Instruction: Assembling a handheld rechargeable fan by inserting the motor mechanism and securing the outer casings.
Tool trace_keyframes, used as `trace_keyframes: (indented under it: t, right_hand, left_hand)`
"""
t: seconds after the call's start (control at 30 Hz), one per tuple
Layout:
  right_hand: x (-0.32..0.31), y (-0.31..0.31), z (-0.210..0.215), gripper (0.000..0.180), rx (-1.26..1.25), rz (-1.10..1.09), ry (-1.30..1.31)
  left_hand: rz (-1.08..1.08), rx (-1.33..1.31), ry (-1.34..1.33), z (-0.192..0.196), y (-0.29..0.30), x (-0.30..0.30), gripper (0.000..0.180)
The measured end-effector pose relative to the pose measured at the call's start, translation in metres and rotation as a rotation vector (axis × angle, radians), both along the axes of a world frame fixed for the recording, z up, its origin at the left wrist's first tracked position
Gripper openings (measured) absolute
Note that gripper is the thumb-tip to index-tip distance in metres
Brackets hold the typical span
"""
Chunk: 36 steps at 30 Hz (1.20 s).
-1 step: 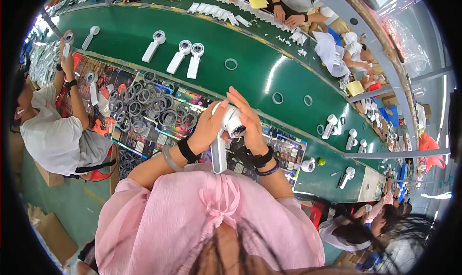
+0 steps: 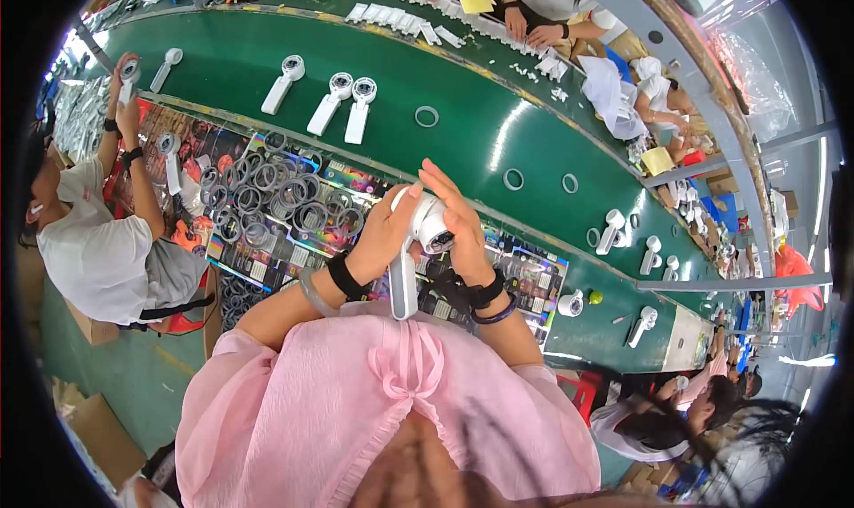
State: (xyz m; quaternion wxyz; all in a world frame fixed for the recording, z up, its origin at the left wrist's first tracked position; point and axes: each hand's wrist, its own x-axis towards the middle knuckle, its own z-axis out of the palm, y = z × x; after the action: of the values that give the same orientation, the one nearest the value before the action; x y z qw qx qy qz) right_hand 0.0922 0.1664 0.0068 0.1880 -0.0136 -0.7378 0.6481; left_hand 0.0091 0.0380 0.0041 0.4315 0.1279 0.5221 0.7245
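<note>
Holding a white handheld fan [image 2: 418,241] at picture centre, both hands work at its round head. Left hand [image 2: 384,234] wraps the head from 9 o'clock, fingers curled and clamped on it; a black wristband and a grey bangle sit on that wrist. Right hand [image 2: 463,228] covers the head from 3 o'clock, fingers together and pressed on its front, index raised toward 12 o'clock; a black watch and dark bracelet are on that wrist. The fan's handle hangs toward 6 o'clock, over the pink blouse [image 2: 391,401].

Below the hands, toward 9 o'clock, a colourful mat [image 2: 356,183] carries a heap of grey rings [image 2: 276,197]. Beyond it, toward 12 o'clock, runs the green belt [image 2: 480,125]. Three more fans [image 2: 334,99] lie on it at 11 o'clock, loose white rings [image 2: 427,116] near them. At 9 o'clock a person in a white shirt [image 2: 89,250] holds up another fan. More white fans [image 2: 614,230] stand at 3 o'clock. Other workers' hands show at 1 o'clock, across the belt.
</note>
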Motion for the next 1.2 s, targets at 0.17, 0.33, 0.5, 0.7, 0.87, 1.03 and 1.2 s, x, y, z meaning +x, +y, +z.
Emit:
trace_keyframes:
  t: [0.17, 0.33, 0.5, 0.7, 0.87, 1.03, 1.2]
  right_hand:
    - [-0.009, -0.002, -0.024, 0.067, -0.125, -0.008, -0.044]
    - [-0.007, 0.002, -0.037, 0.056, 0.025, -0.277, -0.141]
    - [-0.019, -0.001, -0.015, 0.039, 0.206, -0.116, -0.071]
    - [-0.034, -0.01, -0.04, 0.039, 0.122, -0.247, -0.288]
    - [-0.049, -0.012, -0.078, 0.04, -0.087, -0.31, -0.325]
    - [-0.06, 0.011, -0.099, 0.05, -0.34, -0.129, -0.408]
    - [-0.094, 0.066, -0.142, 0.043, -0.327, -0.182, -0.568]
  left_hand:
    - [-0.116, 0.003, 0.163, 0.003, 0.002, 0.012, 0.04]
    - [-0.146, -0.054, -0.214, -0.011, 0.006, 0.007, 0.048]
    - [-0.278, -0.101, -0.452, -0.024, 0.008, 0.001, 0.061]
    - [-0.188, -0.071, -0.519, -0.039, 0.012, -0.002, 0.059]
    - [-0.118, -0.041, -0.592, -0.065, 0.009, -0.011, 0.05]
    - [-0.088, -0.101, -0.669, -0.07, 0.012, -0.023, 0.053]
    - [-0.213, 0.018, -0.793, -0.1, 0.011, -0.046, 0.056]
